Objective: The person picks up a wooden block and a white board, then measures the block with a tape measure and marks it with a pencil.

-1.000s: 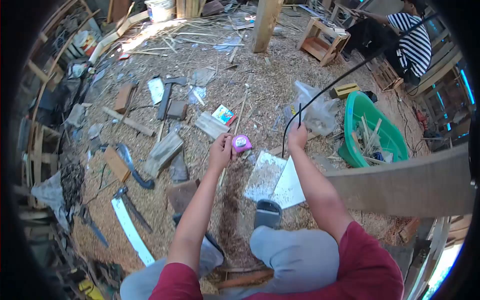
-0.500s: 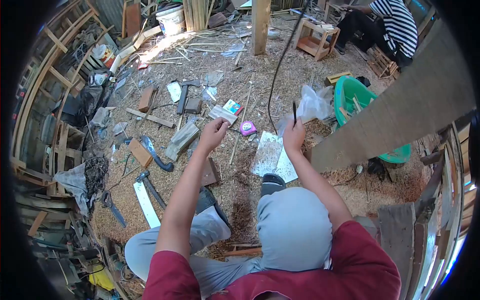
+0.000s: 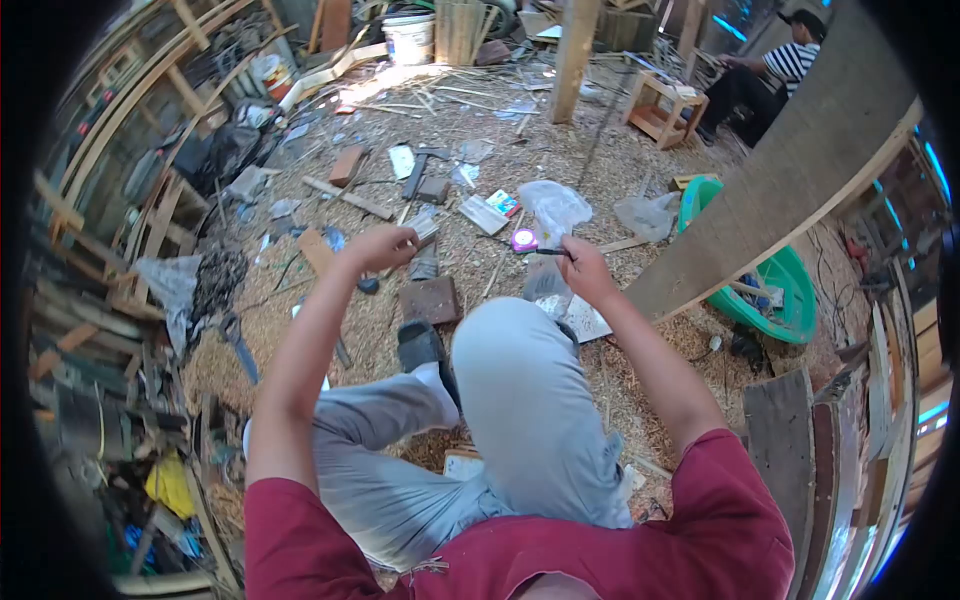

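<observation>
My right hand [image 3: 588,270] grips a slim black pencil-like stick [image 3: 548,251], its free end pointing left, close to a pink tape measure [image 3: 523,239]. On the other side, my left hand [image 3: 380,248] has its fingers bent together beside a pale wooden block [image 3: 425,228]. Whether anything sits in those fingers is hidden. A brown block [image 3: 430,299] lies below it on the sawdust. Another pale block [image 3: 484,214] and a small colourful packet [image 3: 504,203] lie left of a clear plastic bag [image 3: 553,208]. Behind my right hand shows a white sheet [image 3: 588,318].
A slanting wooden post [image 3: 770,210] crosses the right side in front of a green tub [image 3: 790,300]. Farther back are an upright post [image 3: 574,70], a small wooden stool [image 3: 660,120] and a seated person [image 3: 765,80]. A hammer-like tool [image 3: 415,172] and a saw [image 3: 240,348] lie leftward.
The view has shifted. The black stick has tipped from upright to nearly level, pointing left. My left hand has come down and left toward a pale block, and my raised knee has moved left.
</observation>
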`<state>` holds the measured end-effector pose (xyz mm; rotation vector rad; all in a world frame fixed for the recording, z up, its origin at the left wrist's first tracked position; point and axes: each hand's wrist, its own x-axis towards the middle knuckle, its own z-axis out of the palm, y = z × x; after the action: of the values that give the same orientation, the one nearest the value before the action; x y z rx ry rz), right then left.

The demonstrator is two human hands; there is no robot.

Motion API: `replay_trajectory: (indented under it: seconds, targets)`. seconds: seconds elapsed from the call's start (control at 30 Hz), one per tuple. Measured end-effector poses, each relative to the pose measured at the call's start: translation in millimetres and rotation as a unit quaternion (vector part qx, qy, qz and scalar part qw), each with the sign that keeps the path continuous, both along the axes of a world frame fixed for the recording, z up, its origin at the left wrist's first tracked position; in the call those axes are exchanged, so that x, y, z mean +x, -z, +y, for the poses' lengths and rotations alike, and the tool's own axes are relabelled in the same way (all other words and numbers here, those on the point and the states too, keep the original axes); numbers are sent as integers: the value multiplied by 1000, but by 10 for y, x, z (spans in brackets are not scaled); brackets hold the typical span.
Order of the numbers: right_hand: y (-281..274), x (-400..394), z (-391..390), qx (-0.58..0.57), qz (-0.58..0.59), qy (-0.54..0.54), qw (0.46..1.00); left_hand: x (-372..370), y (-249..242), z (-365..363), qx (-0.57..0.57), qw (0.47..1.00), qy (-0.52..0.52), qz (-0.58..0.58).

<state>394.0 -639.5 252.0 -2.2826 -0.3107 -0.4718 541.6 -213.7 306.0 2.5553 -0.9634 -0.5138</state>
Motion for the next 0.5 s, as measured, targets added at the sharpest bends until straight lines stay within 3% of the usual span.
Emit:
replay_trajectory:
  seconds: [0.1,0.17,0.23,0.37,0.5]
  targets:
    - [-205,55,222,-28,-2,-25,999,10,-531,491,154,985,44,-69]
    - [-312,197,386,-37,9,-26,999,-131,-985,664,207,975,-8,-80]
    - [-424,366,579,-47,8,-28,998,-185,-1139,882,179,977,-34,-107]
    - [-373,708,977,-24,55,-39,997,-117,-928,1255,133,982,-25,-135]
    - [-69,1290,1199,-26,102,-57,993,-175,-560,1402,134,989,-34,-46]
